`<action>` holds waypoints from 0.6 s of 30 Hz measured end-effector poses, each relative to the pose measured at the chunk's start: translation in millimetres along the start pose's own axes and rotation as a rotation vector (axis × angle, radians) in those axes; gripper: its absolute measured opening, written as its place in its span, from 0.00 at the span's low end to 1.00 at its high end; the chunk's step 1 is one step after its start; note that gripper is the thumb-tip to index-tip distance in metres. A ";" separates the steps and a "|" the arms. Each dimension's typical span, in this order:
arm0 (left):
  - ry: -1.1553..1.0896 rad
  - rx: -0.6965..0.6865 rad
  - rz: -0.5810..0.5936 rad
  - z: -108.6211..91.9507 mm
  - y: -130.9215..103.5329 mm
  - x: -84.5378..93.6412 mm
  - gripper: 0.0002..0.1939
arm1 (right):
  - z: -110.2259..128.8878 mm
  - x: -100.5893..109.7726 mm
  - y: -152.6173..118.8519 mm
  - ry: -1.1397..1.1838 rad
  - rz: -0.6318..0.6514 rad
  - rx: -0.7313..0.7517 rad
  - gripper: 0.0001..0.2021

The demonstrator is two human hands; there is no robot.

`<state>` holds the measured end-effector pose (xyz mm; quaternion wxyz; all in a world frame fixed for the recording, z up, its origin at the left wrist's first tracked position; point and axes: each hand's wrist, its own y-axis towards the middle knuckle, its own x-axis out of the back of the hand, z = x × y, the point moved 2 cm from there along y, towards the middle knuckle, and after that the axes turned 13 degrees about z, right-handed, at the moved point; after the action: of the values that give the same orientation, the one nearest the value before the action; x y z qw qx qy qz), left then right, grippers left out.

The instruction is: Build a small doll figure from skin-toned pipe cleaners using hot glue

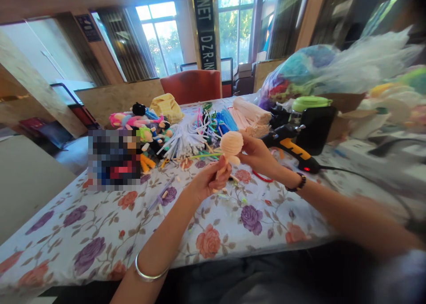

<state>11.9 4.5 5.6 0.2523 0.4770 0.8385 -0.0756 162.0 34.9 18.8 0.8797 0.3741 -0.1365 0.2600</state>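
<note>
Above the middle of the table, my left hand (217,176) is closed around the lower part of a peach-coloured pipe-cleaner doll (231,143). The doll's round, coiled head points up, and short peach limbs stick out below it. My right hand (256,153) meets the head from the right, its fingers pinched at the side and partly hidden behind it. Just beyond lie a bundle of white pipe cleaners (186,137) and a stack of peach pipe cleaners (251,115). A black and yellow hot glue gun (291,148) with a red light rests right of my right hand.
Finished pipe-cleaner dolls (146,126) are heaped at the back left, near a yellow cloth bundle (167,107). A green-lidded jar (309,103), a dark phone-like slab (316,131) and bulging plastic bags (306,69) stand at the right. The glue gun's cord (353,174) runs right across the flowered tablecloth (140,224).
</note>
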 end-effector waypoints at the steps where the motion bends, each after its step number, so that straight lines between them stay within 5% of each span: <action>1: -0.001 0.001 0.005 -0.3 0.0 -0.1 0.22 | -0.3 1.0 0.3 -0.025 -0.001 0.018 0.15; 6: -0.002 0.002 -0.030 0.6 0.5 2.6 0.19 | 6.5 5.4 1.6 -0.264 0.029 0.127 0.10; 10: 0.037 -0.035 -0.146 2.4 2.4 6.2 0.17 | 7.8 7.5 1.0 -0.343 0.024 0.077 0.09; 18: 0.203 -0.356 -0.463 1.1 6.1 8.9 0.20 | 13.8 11.3 1.4 -0.472 -0.085 0.013 0.09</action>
<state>13.7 14.2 1.0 0.2231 0.2270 0.9458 0.0649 170.0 29.6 33.9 0.8312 0.4353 -0.3208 0.1290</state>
